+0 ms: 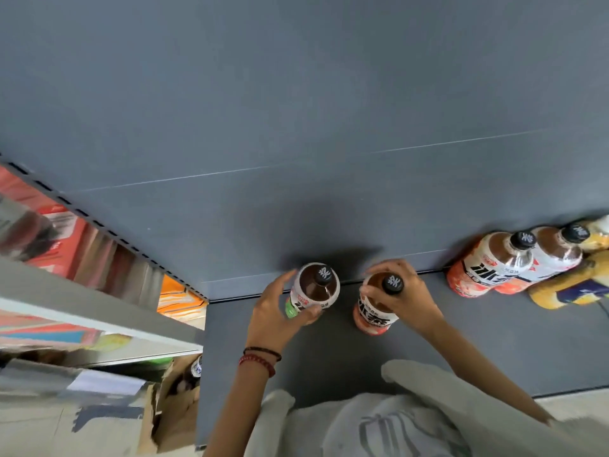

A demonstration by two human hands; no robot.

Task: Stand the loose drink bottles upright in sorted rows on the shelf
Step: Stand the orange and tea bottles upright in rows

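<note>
My left hand (pixel 271 314) curls round the green bottle (pixel 315 286), my right hand (pixel 409 291) grips the red bottle (pixel 372 316) near its cap, both upright on the shelf (pixel 478 341); I'd guess a tilted release could topple one.

On the shelf (pixel 461 341), just before the back panel (pixel 296 127), the left bottle (pixel 318 286) and the right bottle (pixel 374 316) are stood upright, side by side and apart. Each is gripped by the left hand (pixel 273 311) and the right hand (pixel 405 291) respectively. Well to the right, a third bottle (pixel 494 262) and a fourth bottle (pixel 553 255) are set close together against the panel. A cardboard box (pixel 178 407) is placed below, left of the shelf.
</note>
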